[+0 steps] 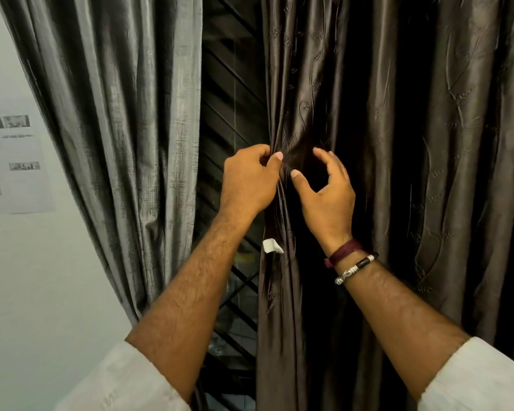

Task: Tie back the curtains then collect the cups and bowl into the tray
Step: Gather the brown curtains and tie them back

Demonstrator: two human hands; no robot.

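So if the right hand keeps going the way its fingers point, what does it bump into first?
Most likely the dark brown curtain. The right hand has its fingers curved toward the gathered folds just ahead, beside the left hand pinching the curtain's edge. Depth is hard to judge, but nothing else appears between.

No tabletop or floor shows in this view; what carries things here is the pale wall [21,277] on the left and the dark barred window opening [230,120] between the hangings. A printed paper sheet [15,164] lies flat against the wall, its small pictures and text too blurred to read. The grey curtain [116,114] hangs in folds beside the wall, and the dark brown curtain [398,143] hangs right of the opening, probably from a rail above the frame.
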